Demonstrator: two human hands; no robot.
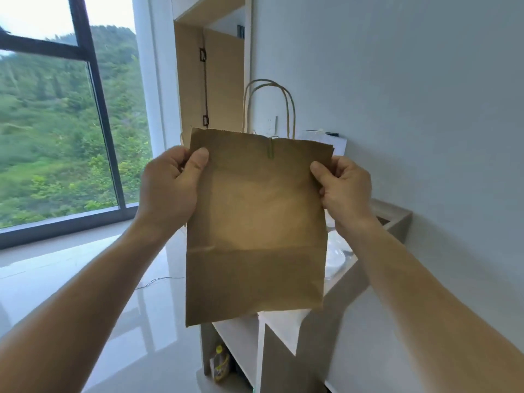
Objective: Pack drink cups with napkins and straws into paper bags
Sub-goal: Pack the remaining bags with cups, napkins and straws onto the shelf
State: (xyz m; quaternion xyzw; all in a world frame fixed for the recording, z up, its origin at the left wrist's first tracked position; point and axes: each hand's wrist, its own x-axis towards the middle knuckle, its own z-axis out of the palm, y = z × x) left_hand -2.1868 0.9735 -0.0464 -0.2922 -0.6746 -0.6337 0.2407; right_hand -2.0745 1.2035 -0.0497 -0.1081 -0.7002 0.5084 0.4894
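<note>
A brown paper bag is held up in the air in front of the body, folded flat and closed along its whole height, with the bottom fold pressed against the face. Its left edge is pinched near the top by the left hand, the thumb laid on the front and the fingers hidden behind. The right edge is pinched at about the same height by the right hand. Both grips are thus pressed onto the paper, and neither is spread. Twisted paper handles are seen rising above the top edge.

The task is judged to be at its very start for this bag. Nothing has been put inside, and the mouth has not yet been opened. No napkin or straw can be made out. Some clear plastic items, possibly cups or lids, are partly seen on the white table behind the bag, but they are too hidden to be named with certainty.

What is left: the bag is to be opened and stood up, then a cup, a napkin and a straw are to be placed in it.
</note>
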